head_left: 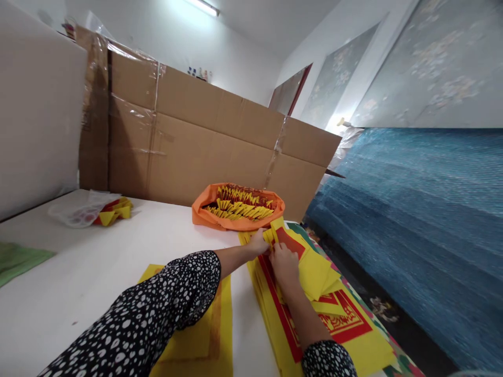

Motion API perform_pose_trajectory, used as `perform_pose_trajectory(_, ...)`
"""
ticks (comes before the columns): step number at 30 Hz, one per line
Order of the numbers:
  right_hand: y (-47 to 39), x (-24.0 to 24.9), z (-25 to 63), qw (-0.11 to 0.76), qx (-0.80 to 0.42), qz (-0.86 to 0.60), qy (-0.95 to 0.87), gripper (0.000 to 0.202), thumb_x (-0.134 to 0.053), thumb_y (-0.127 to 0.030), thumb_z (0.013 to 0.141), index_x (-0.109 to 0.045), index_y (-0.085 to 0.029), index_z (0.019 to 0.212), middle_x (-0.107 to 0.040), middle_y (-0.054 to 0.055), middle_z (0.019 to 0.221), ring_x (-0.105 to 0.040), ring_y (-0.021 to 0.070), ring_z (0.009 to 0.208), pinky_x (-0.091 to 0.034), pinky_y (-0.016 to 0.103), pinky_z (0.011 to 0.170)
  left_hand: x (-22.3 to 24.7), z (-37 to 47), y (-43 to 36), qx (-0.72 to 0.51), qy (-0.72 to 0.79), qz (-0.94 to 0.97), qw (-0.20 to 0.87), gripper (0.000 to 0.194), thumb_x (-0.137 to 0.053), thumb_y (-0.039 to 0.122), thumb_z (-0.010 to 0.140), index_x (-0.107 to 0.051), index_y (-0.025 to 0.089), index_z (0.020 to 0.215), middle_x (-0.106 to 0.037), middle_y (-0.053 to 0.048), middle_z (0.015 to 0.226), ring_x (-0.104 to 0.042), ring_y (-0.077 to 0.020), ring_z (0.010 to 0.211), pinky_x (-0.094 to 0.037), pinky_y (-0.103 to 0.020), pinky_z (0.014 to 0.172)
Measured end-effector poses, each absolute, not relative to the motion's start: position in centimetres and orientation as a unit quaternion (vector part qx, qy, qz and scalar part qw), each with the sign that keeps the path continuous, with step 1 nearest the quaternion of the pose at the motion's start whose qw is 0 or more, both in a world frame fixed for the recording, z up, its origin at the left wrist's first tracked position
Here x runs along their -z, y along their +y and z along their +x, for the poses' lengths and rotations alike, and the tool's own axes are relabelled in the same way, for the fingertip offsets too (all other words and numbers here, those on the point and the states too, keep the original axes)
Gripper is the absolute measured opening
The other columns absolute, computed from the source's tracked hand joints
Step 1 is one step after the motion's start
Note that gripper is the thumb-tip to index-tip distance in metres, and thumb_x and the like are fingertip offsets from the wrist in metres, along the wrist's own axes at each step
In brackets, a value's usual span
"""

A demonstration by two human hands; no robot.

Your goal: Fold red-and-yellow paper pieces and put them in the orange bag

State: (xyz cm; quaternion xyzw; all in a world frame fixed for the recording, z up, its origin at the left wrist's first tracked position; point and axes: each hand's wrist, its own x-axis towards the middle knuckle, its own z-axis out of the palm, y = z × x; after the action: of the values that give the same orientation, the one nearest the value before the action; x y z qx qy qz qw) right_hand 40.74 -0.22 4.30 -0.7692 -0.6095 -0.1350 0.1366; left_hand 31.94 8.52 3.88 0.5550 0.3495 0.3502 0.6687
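Observation:
On the right of the white table lies a stack of yellow sheets with red print (353, 335). Over its far end, my left hand (258, 244) pinches a folded yellow piece (271, 235). My right hand (284, 262) is closed against the same piece, close beside my left hand, its fingertips partly hidden. Loose yellow and red sheets (314, 269) fan out to the right of my hands. Just beyond them, an orange bag (204, 212) stands open, filled with rows of folded yellow pieces (239, 209). Another yellow sheet (223, 324) lies partly under my left forearm.
A tall cardboard sheet (212, 152) stands along the table's back edge. At the left are a clear plastic bag (80, 212) beside a yellow and red item (116, 211), and a green cloth (19, 259). Blue textured material (416, 225) hangs at the right.

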Motion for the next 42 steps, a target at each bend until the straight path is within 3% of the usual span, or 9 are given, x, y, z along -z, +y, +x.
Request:
perform_pose_trajectory(7, 0.3, -4.4, 41.4, 0.219, 0.131, -0.785, -0.565, 0.018, -0.045, -0.021, 0.092, -0.063, -0.019, 0.093, -0.068, 0.011, 0.083, -0.064, 0.0222, 0.070, -0.038, 0.030, 0.064, -4.7, 32.5, 7.7, -0.326, 0.374, 0.543, 0.677, 0.055, -0.061, 0.001, 0.076, -0.044, 0.018, 0.126, -0.059, 0.004, 0.070, -0.060, -0.0121, 0.052, -0.054, -0.024, 0.054)
perform_pose_trajectory(13, 0.2, -4.0, 42.6, 0.382, 0.125, -0.740, -0.539, 0.028, -0.038, -0.037, 0.094, -0.061, -0.022, 0.090, -0.068, 0.005, 0.080, -0.063, 0.0202, 0.071, -0.042, 0.028, 0.065, -4.4, 33.2, 7.0, -0.299, 0.356, 0.554, 0.691, 0.074, -0.073, 0.007, 0.072, -0.039, 0.020, 0.137, -0.062, 0.001, 0.074, -0.063, -0.0152, 0.052, -0.056, -0.030, 0.056)
perform_pose_trajectory(20, -0.8, -4.3, 44.5, 0.598, 0.138, -0.680, -0.401, 0.057, -0.016, -0.056, 0.096, -0.057, -0.017, 0.097, -0.062, 0.008, 0.080, -0.058, 0.0196, 0.072, -0.043, 0.028, 0.065, -4.4, 32.6, 6.9, -0.281, 0.343, 0.601, 0.665, 0.074, -0.070, 0.009, 0.071, -0.041, 0.019, 0.138, -0.068, -0.008, 0.103, -0.071, -0.0228, 0.077, -0.059, -0.034, 0.069)
perform_pose_trajectory(22, -0.9, -4.5, 45.1, 0.618, 0.112, -0.660, -0.412, 0.055, -0.022, -0.060, 0.094, -0.057, -0.017, 0.092, -0.061, 0.006, 0.078, -0.058, 0.0188, 0.071, -0.044, 0.027, 0.065, -4.9, 32.5, 6.7, -0.287, 0.342, 0.626, 0.639, 0.074, -0.071, 0.010, 0.068, -0.045, 0.018, 0.136, -0.066, -0.011, 0.114, -0.068, -0.0273, 0.094, -0.057, -0.037, 0.080)
perform_pose_trajectory(26, -0.9, -4.2, 45.6, 0.604, 0.051, -0.642, -0.470, 0.043, -0.043, -0.058, 0.088, -0.057, -0.018, 0.087, -0.064, 0.005, 0.078, -0.061, 0.0191, 0.072, -0.047, 0.029, 0.068, -6.8, 32.9, 6.0, -0.324, 0.327, 0.674, 0.578, 0.074, -0.071, 0.011, 0.065, -0.049, 0.019, 0.135, -0.052, -0.011, 0.138, -0.044, -0.0297, 0.131, -0.038, -0.038, 0.108)
perform_pose_trajectory(32, -1.2, -3.3, 46.0, 0.510, -0.012, -0.650, -0.562, 0.032, -0.040, -0.042, 0.090, -0.058, -0.019, 0.101, -0.070, 0.008, 0.087, -0.065, 0.0214, 0.075, -0.048, 0.030, 0.068, -7.5, 35.0, 5.5, -0.331, 0.354, 0.676, 0.555, 0.068, -0.073, 0.037, 0.075, -0.046, 0.015, 0.134, -0.063, -0.013, 0.124, -0.059, -0.0251, 0.114, -0.048, -0.031, 0.094)
perform_pose_trajectory(36, -1.6, -3.6, 47.7, 0.431, 0.000, -0.685, -0.587, 0.033, -0.033, -0.034, 0.093, -0.052, -0.018, 0.115, -0.070, 0.010, 0.093, -0.064, 0.0224, 0.079, -0.044, 0.033, 0.072, -5.8, 36.0, 6.0, -0.334, 0.407, 0.670, 0.524, 0.057, -0.076, 0.022, 0.071, -0.055, 0.013, 0.123, -0.066, -0.015, 0.118, -0.063, -0.0284, 0.106, -0.051, -0.033, 0.086)
perform_pose_trajectory(39, -1.9, -3.7, 49.1, 0.352, 0.008, -0.703, -0.618, 0.022, -0.043, -0.037, 0.090, -0.059, -0.021, 0.091, -0.068, 0.007, 0.081, -0.062, 0.0228, 0.078, -0.038, 0.034, 0.077, -4.7, 36.3, 6.6, -0.341, 0.411, 0.683, 0.498, 0.040, -0.068, 0.007, 0.071, -0.064, 0.012, 0.110, -0.070, -0.013, 0.108, -0.066, -0.0277, 0.100, -0.052, -0.035, 0.085)
perform_pose_trajectory(42, -2.1, -3.5, 49.8, 0.298, 0.016, -0.709, -0.639, 0.029, -0.049, -0.045, 0.088, -0.056, -0.022, 0.071, -0.064, 0.003, 0.070, -0.058, 0.0217, 0.075, -0.034, 0.032, 0.078, -4.5, 36.3, 6.9, -0.361, 0.405, 0.701, 0.463, 0.045, -0.062, -0.001, 0.069, -0.063, 0.012, 0.113, -0.070, -0.013, 0.109, -0.065, -0.0274, 0.103, -0.051, -0.035, 0.088)
